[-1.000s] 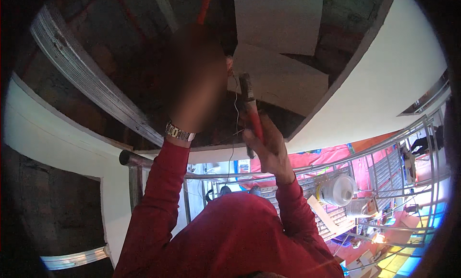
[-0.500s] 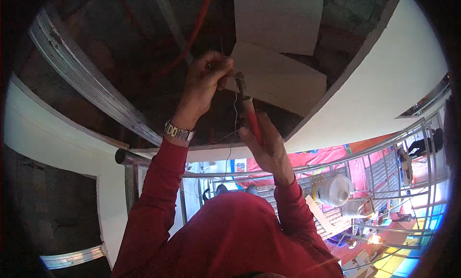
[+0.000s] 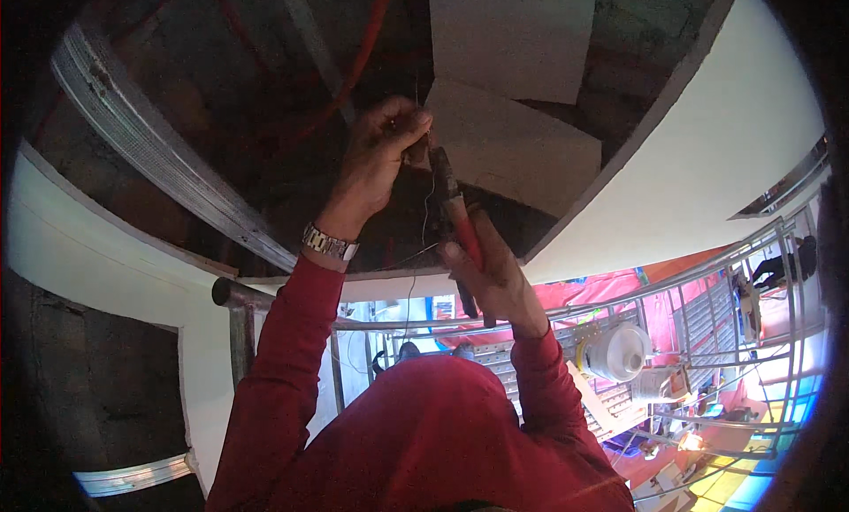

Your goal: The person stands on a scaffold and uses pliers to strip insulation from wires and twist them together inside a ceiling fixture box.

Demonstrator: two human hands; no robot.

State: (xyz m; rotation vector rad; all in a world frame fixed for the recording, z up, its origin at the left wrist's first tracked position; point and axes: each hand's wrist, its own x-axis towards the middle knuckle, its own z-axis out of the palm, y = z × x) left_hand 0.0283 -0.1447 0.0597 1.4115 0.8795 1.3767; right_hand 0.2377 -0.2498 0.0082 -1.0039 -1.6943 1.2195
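My left hand, raised in the ceiling opening, has its fingers pinched on a thin wire. A short end of the wire sticks up above the fingers, and the rest hangs down toward the red-clothed body. My right hand grips a pair of pliers with a red handle. Their dark jaws point up and sit right beside the left fingertips, close to the wire. Whether the jaws bite on the wire is too dark to tell.
A metal channel runs along the left of the opening. White ceiling board borders the right, with loose board pieces above. A red conduit hangs overhead. Below are scaffold rails and a white bucket.
The pliers have tilted and shifted slightly, and dark parts now show below my right palm. The hanging wire has swung a little left. My left hand stays nearly in place.
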